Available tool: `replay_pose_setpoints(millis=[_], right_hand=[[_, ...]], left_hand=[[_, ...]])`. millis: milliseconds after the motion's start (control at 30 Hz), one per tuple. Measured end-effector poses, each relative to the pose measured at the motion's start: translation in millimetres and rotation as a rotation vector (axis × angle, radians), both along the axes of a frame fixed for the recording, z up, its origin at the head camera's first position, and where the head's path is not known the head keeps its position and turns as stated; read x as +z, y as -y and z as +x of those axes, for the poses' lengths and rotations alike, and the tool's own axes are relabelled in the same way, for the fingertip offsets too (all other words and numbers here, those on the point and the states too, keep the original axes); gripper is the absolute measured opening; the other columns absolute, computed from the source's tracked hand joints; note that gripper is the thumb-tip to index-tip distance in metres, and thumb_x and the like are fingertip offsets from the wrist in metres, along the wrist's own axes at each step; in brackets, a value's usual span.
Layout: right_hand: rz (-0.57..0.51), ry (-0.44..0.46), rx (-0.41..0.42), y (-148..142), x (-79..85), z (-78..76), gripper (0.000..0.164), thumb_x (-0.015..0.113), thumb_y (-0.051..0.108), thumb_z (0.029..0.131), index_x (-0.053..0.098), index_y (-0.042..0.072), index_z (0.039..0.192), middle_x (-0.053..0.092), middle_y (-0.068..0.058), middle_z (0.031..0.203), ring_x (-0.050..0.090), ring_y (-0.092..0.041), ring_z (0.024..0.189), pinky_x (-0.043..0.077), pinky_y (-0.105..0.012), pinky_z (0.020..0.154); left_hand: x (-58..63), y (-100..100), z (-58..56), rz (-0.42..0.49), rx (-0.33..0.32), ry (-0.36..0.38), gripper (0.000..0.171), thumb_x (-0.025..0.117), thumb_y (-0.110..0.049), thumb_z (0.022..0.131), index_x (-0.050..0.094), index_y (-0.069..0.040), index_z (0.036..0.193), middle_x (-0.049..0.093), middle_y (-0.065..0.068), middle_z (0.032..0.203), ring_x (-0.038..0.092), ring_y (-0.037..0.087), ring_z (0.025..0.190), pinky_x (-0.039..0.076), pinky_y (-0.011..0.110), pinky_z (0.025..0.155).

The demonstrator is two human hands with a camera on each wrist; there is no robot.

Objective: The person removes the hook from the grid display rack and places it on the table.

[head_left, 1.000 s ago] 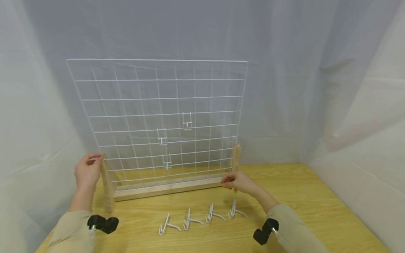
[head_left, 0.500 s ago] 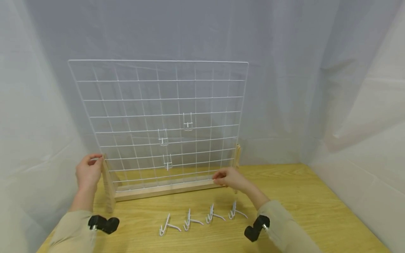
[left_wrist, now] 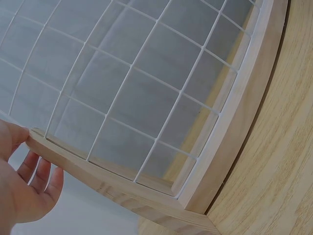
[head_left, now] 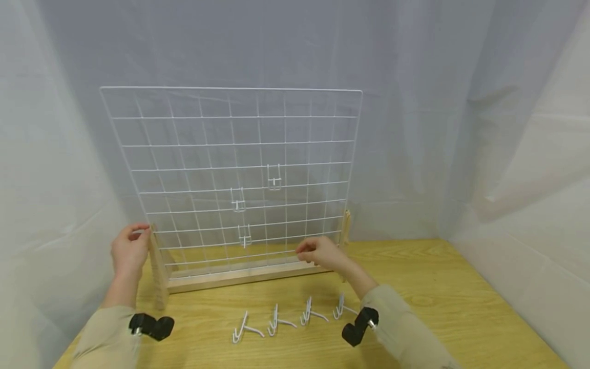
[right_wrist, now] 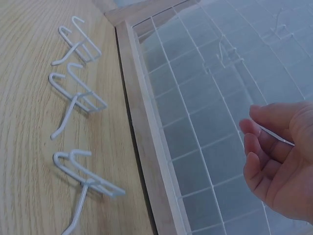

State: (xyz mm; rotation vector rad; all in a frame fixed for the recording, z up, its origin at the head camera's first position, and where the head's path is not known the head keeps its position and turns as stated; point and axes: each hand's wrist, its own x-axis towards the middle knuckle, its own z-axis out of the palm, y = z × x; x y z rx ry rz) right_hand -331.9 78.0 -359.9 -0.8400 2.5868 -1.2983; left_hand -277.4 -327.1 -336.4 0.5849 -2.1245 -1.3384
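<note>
A white wire grid panel (head_left: 207, 154) stands upright in a wooden stand (head_left: 249, 279) on the table. My left hand (head_left: 129, 251) holds the top of the stand's left upright (left_wrist: 93, 176) at its fingertips. In front of the panel's lower right part, my right hand (head_left: 324, 252) hovers with loosely bent fingers; I see nothing held in it in the right wrist view. Three white wire hooks hang on the grid: an upper one (head_left: 274, 179), a middle one (head_left: 237, 201) and a lower one (head_left: 245, 237). Several more hooks (head_left: 275, 322) lie in a row before the stand.
The wooden table (head_left: 424, 302) carries the stand and the loose hooks. Pale sheeting (head_left: 415, 128) hangs behind and on both sides. The stand's right upright (head_left: 345, 228) rises behind my right hand. My right forearm partly covers the rightmost loose hook (head_left: 340, 307).
My right hand has moved left along the lower part of the grid and slightly up, away from the right upright. The left hand has stayed at the left upright. The hooks lie unmoved.
</note>
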Motion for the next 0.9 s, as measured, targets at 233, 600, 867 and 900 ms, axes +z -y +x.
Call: replay_pose_setpoints(millis=[233, 600, 867, 900], right_hand=[[-0.018, -0.003, 0.015, 12, 9.1, -0.9, 0.019, 0.063, 0.016, 0.089, 0.066, 0.003, 0.103, 0.066, -0.007, 0.086, 0.057, -0.018, 0.073, 0.047, -0.026, 0.060], [-0.075, 0.016, -0.008, 35, 15.0, -7.3, 0.017, 0.063, 0.014, 0.089, 0.066, 0.003, 0.102, 0.066, -0.004, 0.085, 0.058, -0.015, 0.071, 0.052, -0.036, 0.064], [-0.110, 0.026, -0.030, 50, 16.7, -9.3, 0.019, 0.063, 0.013, 0.089, 0.066, 0.000, 0.103, 0.066, -0.007, 0.086, 0.058, -0.017, 0.072, 0.050, -0.030, 0.062], [-0.118, 0.029, -0.032, 53, 16.9, -9.4, 0.020, 0.063, 0.013, 0.089, 0.066, 0.000, 0.104, 0.066, -0.008, 0.087, 0.058, -0.020, 0.073, 0.051, -0.031, 0.062]], left_hand=[[-0.1, 0, 1.4, 0.006, -0.004, -0.011, 0.026, 0.051, -0.023, 0.094, 0.058, -0.004, 0.111, 0.049, -0.008, 0.082, 0.044, -0.002, 0.062, 0.039, 0.017, 0.053], [0.2, 1, 1.9, 0.012, 0.009, -0.012, 0.022, 0.052, -0.024, 0.094, 0.059, -0.007, 0.106, 0.049, -0.008, 0.081, 0.044, 0.000, 0.063, 0.039, 0.017, 0.053], [-1.2, -1, 2.8, -0.022, 0.014, -0.006, 0.029, 0.051, -0.024, 0.095, 0.057, -0.003, 0.113, 0.051, -0.002, 0.086, 0.043, 0.002, 0.066, 0.038, 0.018, 0.053], [-1.3, -1, 2.9, -0.017, 0.014, -0.002, 0.028, 0.051, -0.024, 0.095, 0.057, -0.003, 0.113, 0.051, -0.002, 0.086, 0.043, 0.003, 0.067, 0.038, 0.017, 0.054]])
